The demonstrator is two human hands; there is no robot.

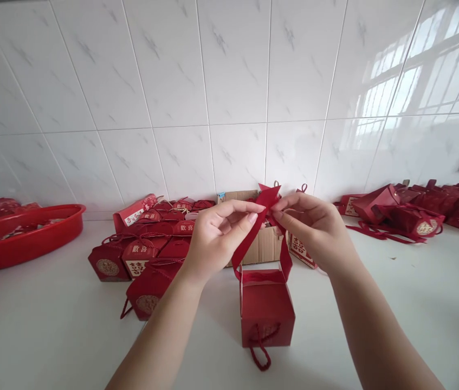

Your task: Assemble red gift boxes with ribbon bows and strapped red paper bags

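Left forearm [160, 336]: seen nearest the lens at the lower edge, left of the gift box [267, 311]; right forearm [371, 325] is matched on the other side.
Basin [26, 238]: red, set far left by the wall, well apart from the gift box.
Red boxes [143, 254]: clustered on the white counter [50, 325], near the left forearm.
Left hand [217, 235]: thumb and forefinger are pinched on one strand of the ribbon [249, 241].
Ribbon: held raised; two strands are run down to the top of the gift box.
Gift box position: upright on the counter, directly below both hands, touched by no finger.
Cardboard carton [264, 246]: just behind the gift box.
Right hand [314, 230]: pinched on the ribbon's other end, its fingertips almost met by the left's.
Right pile [412, 214]: red boxes by the wall, well apart.
Open room: bare counter is noted in front and to the right.
Appearance: dark red, square-sided; a twisted cord loop [260, 355] is hung at the front.
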